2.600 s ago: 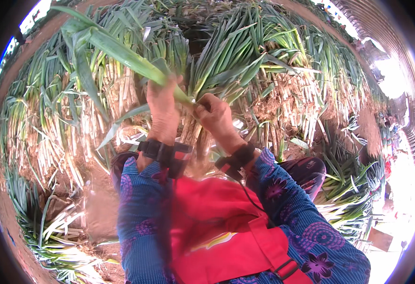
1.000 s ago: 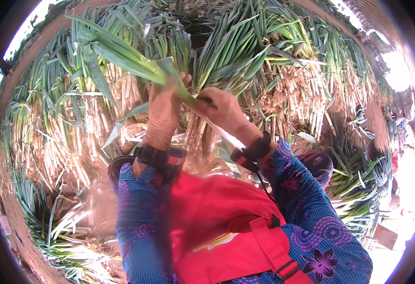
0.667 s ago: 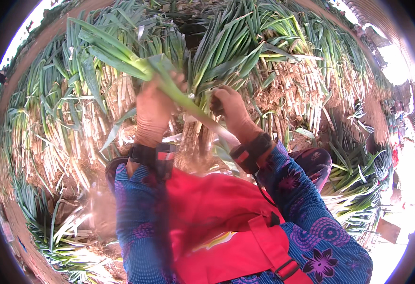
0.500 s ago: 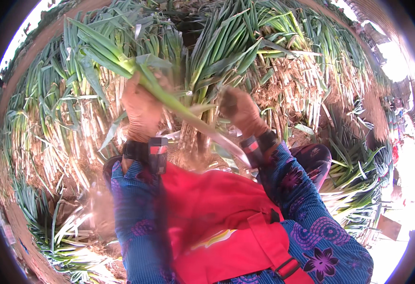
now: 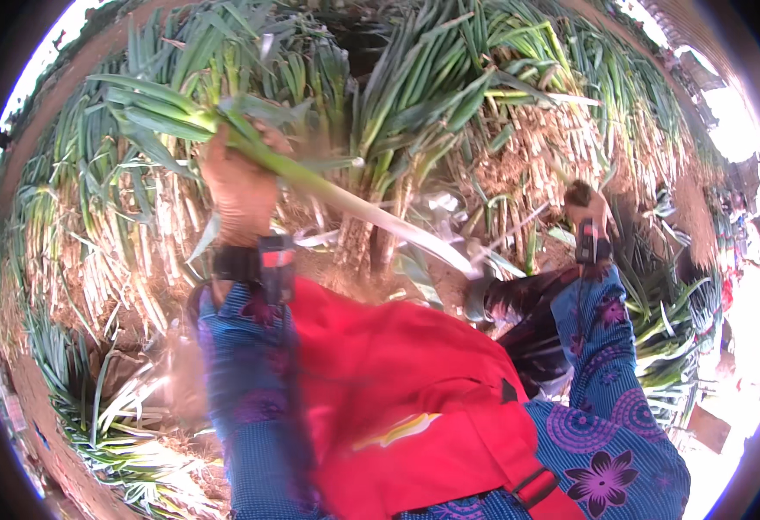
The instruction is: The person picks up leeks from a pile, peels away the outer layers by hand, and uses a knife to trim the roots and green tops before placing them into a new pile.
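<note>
My left hand (image 5: 239, 192) is closed round a long green onion (image 5: 345, 198), just below where its leaves fan out. The onion slants down to the right across my front, its pale root end (image 5: 456, 260) in the air above my lap. Well off to the right, my right hand (image 5: 595, 212) looks closed, with dark fingertips and some motion blur. What it holds, if anything, is too small to make out. A thin pale strip (image 5: 518, 227) runs from near the onion's root end toward that hand.
Upright bunches of green onions (image 5: 414, 95) stand in front, with more bunches (image 5: 137, 260) along the left. Loose onions lie in piles at lower left (image 5: 146, 468) and right (image 5: 670, 347). A red apron (image 5: 397, 364) covers my lap.
My right hand has swung away to the right from beside the onion. My left hand has shifted slightly left with the onion, which now lies at a flatter slant.
</note>
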